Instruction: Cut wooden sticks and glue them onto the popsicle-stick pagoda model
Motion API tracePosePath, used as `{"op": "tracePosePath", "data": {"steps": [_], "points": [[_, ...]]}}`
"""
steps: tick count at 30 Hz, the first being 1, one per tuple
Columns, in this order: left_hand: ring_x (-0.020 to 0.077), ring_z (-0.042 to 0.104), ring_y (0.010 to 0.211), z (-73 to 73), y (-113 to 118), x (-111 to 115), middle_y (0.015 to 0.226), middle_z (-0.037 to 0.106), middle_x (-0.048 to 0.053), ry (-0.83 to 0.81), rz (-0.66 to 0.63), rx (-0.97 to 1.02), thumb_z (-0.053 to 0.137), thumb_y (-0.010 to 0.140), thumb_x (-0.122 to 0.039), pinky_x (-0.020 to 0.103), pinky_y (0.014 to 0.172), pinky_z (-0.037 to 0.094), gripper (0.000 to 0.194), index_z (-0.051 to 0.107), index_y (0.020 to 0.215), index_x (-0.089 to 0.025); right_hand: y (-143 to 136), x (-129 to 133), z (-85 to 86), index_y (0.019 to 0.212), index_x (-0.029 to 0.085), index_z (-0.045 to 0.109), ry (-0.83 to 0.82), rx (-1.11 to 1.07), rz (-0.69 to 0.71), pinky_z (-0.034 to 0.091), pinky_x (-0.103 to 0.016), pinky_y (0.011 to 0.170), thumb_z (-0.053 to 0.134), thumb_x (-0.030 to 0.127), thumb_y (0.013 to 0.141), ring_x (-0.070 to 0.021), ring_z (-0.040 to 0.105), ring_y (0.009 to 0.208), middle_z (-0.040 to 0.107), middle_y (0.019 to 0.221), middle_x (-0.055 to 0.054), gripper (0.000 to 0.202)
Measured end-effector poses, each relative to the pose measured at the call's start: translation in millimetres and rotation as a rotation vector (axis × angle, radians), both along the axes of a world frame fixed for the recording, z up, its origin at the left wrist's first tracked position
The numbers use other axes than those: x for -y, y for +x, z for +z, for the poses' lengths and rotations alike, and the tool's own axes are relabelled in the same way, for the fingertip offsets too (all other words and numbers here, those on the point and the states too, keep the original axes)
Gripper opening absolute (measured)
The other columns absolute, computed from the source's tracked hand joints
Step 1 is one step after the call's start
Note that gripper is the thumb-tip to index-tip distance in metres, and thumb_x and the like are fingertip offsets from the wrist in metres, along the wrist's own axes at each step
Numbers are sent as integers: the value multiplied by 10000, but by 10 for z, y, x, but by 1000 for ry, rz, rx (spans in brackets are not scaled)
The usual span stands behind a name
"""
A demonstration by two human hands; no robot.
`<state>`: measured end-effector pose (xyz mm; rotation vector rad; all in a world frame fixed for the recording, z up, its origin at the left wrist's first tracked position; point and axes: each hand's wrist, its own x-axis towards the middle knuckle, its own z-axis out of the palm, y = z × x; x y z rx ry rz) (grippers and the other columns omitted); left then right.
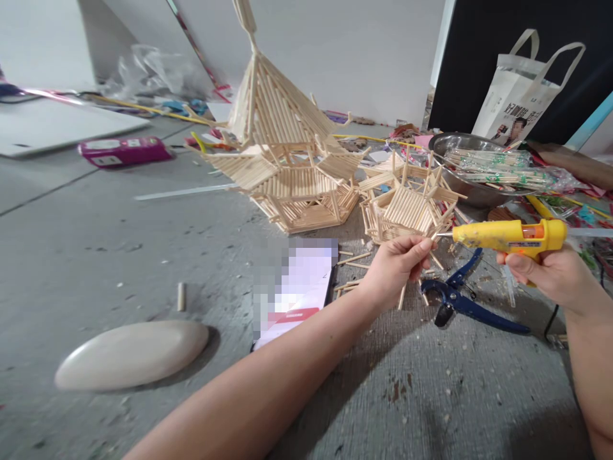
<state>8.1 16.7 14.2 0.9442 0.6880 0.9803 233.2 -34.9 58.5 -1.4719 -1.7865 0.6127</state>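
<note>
Left hand [395, 265] pinches a thin wooden stick [416, 271] up to the nozzle; right hand [546, 271] grips the yellow glue gun [510, 235], aimed at the stick's tip.

i see open grey floor [119, 255] across the left and lower middle of the frame, with only a small wooden peg [181, 296] and a pale oval stone [131, 353] lying there. in the centre a phone [294, 291] lies flat just left of my left hand [395, 265]. above it the tall stick pagoda [282, 140] and the smaller stick frame [407, 207] block the upper middle. between my left hand and my right hand [550, 275], which holds the yellow glue gun [510, 236], the gap is narrow, with blue pliers [467, 300] and loose sticks beneath. the upper right is crowded by a metal bowl [454, 144] and a bag [520, 89].
</note>
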Motion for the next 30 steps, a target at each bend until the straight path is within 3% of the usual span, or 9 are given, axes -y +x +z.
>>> {"op": "tracePosePath", "data": {"steps": [12, 30], "points": [[35, 349, 389, 8, 0, 6, 462, 475, -45, -9, 4, -26, 626, 731, -290, 194, 388, 196, 152, 610, 679, -148, -39, 19, 52, 853, 227, 623, -27, 60, 65, 358, -240, 382, 548, 396, 786, -101, 414, 422, 486, 500, 34, 197], [31, 352, 385, -2, -4, 9, 462, 478, -45, -2, 6, -25, 648, 711, -305, 186, 384, 208, 172, 605, 674, -142, -6, 19, 42, 897, 234, 641, -31, 95, 31, 350, -247, 393, 559, 396, 782, -109, 409, 416, 453, 466, 37, 216]]}}
